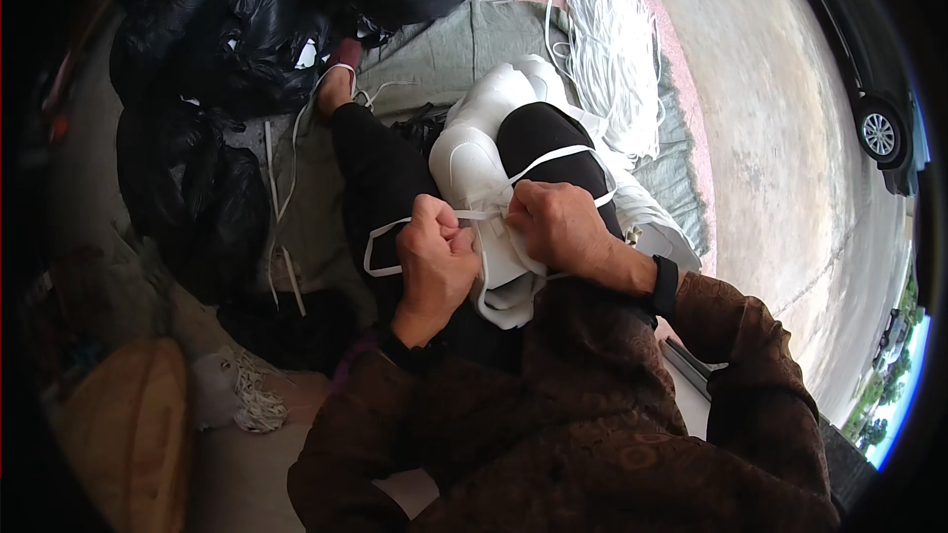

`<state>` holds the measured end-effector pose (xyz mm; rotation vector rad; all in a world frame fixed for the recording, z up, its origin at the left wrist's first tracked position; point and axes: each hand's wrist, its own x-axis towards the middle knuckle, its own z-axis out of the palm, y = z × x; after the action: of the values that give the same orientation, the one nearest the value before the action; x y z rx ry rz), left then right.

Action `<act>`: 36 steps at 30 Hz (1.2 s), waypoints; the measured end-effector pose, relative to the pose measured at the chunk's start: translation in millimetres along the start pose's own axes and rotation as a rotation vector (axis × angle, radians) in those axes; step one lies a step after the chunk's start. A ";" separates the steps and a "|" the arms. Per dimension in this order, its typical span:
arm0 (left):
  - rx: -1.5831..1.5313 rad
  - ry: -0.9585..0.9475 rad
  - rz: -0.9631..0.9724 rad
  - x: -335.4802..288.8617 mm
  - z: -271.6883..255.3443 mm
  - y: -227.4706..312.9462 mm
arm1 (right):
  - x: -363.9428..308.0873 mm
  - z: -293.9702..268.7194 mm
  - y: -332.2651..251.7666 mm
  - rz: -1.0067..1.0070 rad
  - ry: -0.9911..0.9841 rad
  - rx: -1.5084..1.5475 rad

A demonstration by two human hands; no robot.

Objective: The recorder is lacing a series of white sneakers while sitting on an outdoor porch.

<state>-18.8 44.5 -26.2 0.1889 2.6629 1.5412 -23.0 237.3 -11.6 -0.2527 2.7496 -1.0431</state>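
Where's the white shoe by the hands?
Head view, centre: the white shoe is between the legs, its open end between the left hand and right hand.

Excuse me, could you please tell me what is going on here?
A person sits with a white shoe between the legs, gripping white lace over it with both left hand and right hand. The lace stands out in loose loops on both sides. A bundle of white laces lies ahead to the right.

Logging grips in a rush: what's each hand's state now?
Left hand: closed, holding white lace.
Right hand: closed, holding white lace at the white shoe.
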 end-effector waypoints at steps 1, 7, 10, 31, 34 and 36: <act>-0.127 0.016 -0.143 -0.5 -2.7 3.1 | -2.3 -5.0 -2.4 -0.021 -0.027 -0.044; 0.177 -0.049 0.127 -14.1 -13.1 28.5 | -11.9 -14.8 -11.5 -0.199 0.058 -0.143; 0.218 -0.022 0.174 -23.0 -25.1 17.4 | -15.7 -19.2 -1.3 -0.258 0.115 -0.105; -1.482 -0.226 -1.037 -97.7 2.4 65.0 | -48.3 -51.0 -70.8 -0.467 -0.103 0.213; -1.767 -0.133 -1.094 -79.4 25.6 52.6 | -31.7 -45.3 -29.3 -0.219 -0.034 0.191; -1.763 -0.039 -1.202 -73.7 35.2 47.3 | -27.1 -39.4 -21.5 -0.263 0.018 0.194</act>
<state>61.8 88.1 -3.6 -1.0772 0.2239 2.2365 -4.1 252.5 34.9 -0.5894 2.6561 -1.3715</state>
